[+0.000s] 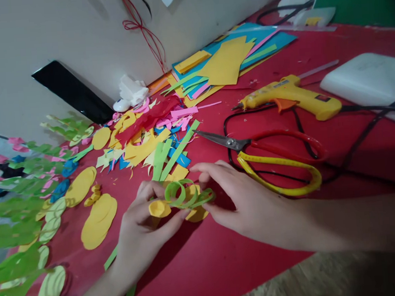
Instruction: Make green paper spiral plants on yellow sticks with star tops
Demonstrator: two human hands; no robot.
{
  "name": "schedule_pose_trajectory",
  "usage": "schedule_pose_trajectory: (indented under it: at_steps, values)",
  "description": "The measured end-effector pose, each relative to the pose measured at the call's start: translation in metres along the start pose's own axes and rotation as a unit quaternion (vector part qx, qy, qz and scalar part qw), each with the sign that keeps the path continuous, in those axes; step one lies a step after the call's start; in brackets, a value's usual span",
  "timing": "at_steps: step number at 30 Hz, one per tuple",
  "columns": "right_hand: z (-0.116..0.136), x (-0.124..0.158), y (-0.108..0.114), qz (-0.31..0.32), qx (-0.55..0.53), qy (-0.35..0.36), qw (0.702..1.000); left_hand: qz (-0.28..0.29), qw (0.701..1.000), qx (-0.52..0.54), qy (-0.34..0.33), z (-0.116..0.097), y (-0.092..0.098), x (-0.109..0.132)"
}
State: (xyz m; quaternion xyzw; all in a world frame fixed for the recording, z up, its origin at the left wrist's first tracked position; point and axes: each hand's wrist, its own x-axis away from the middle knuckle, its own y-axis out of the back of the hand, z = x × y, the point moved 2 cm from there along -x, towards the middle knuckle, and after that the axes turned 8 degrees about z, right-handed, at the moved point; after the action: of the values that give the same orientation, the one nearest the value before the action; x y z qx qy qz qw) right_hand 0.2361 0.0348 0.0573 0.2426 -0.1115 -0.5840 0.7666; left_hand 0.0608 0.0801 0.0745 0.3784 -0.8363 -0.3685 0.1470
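Observation:
Between my two hands is a light green paper strip (175, 194) curled into loops. My left hand (138, 225) is closed on its left side, with the thumb pressed from below. A small yellow paper bud (159, 209) sticks out between the fingers of that hand. My right hand (245, 194) closes round the strip's right end with thumb and fingers. Beneath the loops lie yellow paper pieces (196, 214), partly covered. Scissors (231, 143) with one red and one yellow handle rest just beyond my right hand.
A yellow glue gun (289, 96) with a black cord lies at the right. Paper scraps (142, 138) are heaped near the wall. Yellow ovals (99, 222) and finished green paper plants (15, 230) stand or lie left. Coloured sheets (228, 61) lie at the back.

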Motion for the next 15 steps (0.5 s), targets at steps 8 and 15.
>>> schedule_pose_trajectory:
  at_steps: [8,15]
  values:
    - [0.0007,0.0011,0.001,0.018,-0.037,0.007,0.999,-0.007,1.0,0.005,0.008,0.0021,-0.0007,0.0009]
    - [-0.0007,0.0007,-0.0004,0.022,-0.035,0.012,0.999,-0.014,1.0,0.019,0.014,0.0026,-0.0012,0.0002]
